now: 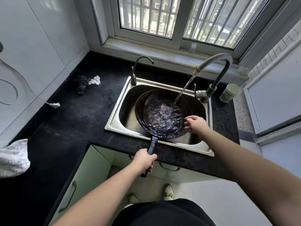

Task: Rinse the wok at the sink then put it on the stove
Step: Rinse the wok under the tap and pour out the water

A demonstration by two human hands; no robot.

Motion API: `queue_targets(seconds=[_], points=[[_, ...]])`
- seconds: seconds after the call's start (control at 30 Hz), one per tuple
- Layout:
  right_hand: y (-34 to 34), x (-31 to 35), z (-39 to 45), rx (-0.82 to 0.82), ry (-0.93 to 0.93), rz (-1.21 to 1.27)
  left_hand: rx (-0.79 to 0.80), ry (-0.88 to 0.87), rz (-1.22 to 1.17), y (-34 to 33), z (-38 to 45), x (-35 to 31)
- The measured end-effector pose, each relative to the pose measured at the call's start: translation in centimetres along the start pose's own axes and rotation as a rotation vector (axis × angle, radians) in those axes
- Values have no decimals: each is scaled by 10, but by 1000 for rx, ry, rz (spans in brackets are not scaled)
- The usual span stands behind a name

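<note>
So the wok [162, 117] is sitting tilted in the stainless steel sink [114, 118] — a round, dark, well-blackened pan with a pool of bubbly water churning in its bowl. Its near rim is leaning over the sink's front edge, and the long dark handle [152, 145] is sticking out over the black speckled countertop [78, 115] toward the person. The left hand [144, 159] is wrapping fully around that handle, fingers curled tight, with the handle's end poking out below the fist. The right hand [195, 123] is hovering at the wok's right rim with fingers loosely spread; the fingertips are right at the edge, but I can't tell whether they're actually gripping it or just touching. A thin stream of water [182, 92] is slanting down from the tall curved grey faucet [216, 69] and hitting the pan's middle, foaming where it lands. A second, smaller gooseneck tap [138, 67] is standing at the sink's back left corner. On the counter to the left, a dark wiry scrubber [80, 84] is lying next to a crumpled white scrap [95, 80], and a rumpled pale cloth [13, 158] is slumping at the far left edge. A stack of white paper cups [229, 92] is resting right of the faucet base — under the barred window [162, 18].
</note>
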State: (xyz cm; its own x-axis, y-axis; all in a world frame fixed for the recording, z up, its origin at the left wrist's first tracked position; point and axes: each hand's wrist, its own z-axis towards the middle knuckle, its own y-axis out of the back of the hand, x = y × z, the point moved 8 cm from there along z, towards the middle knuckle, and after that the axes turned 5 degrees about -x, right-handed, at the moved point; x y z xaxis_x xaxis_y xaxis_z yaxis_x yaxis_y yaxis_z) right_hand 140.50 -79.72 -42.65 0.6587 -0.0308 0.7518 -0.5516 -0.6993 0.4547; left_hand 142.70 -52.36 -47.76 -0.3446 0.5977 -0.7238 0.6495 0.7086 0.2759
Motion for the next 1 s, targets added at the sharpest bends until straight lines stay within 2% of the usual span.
queue_targets(seconds=[0.27,0.43,0.57,0.77,1.0], points=[[39,71,88,-70,306,-658,-34,14,13,0,-7,-5],[32,96,104,19,458,-987,-66,31,25,-3,-7,-5],[30,97,120,67,524,-1171,-84,43,20,-5,-8,-3],[41,104,127,-139,686,-1380,-102,52,32,-6,-7,0],[75,102,141,-248,764,-1467,-120,49,56,-6,-11,-6]])
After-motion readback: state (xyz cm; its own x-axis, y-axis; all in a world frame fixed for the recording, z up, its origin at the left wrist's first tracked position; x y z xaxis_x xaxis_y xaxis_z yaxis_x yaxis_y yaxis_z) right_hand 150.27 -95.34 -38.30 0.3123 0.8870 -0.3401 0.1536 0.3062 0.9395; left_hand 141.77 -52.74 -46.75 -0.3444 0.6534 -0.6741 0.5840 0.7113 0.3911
